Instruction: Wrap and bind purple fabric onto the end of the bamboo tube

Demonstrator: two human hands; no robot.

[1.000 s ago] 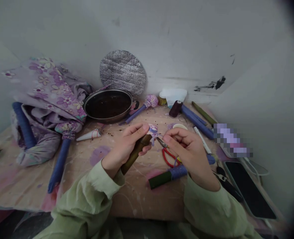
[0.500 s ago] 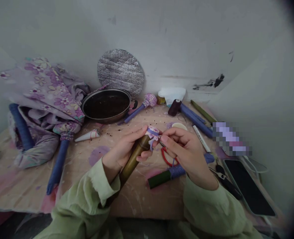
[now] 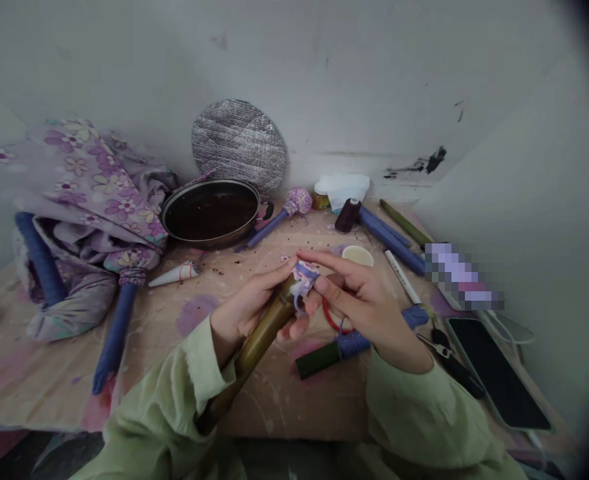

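Note:
My left hand (image 3: 252, 300) is wrapped round the upper part of a brown-green bamboo stick (image 3: 262, 340), which slants from my left sleeve up to the middle of the table. Its top end is covered with a patterned cloth strip (image 3: 305, 272) in white and purple, with a loose bit hanging down. My right hand (image 3: 357, 293) is closed on the cloth at that end, thumb in front and index finger over the top. Below my right hand lies a dark green stick (image 3: 318, 360) partly wrapped in blue; red scissor handles (image 3: 332, 317) show behind the fingers.
A dark pan (image 3: 212, 210) and a silver round mat (image 3: 239, 143) stand at the back. Flowered cloth (image 3: 99, 180) is heaped on the left. A thread spool (image 3: 348, 215), blue-wrapped sticks (image 3: 389, 237), a white marker (image 3: 402, 277) and a phone (image 3: 499, 373) lie to the right.
My right hand has moved from pinching beside the cloth's edge to pressing over the cloth-covered end. The stick's top has tilted slightly, and the loose bit of cloth hangs a little lower.

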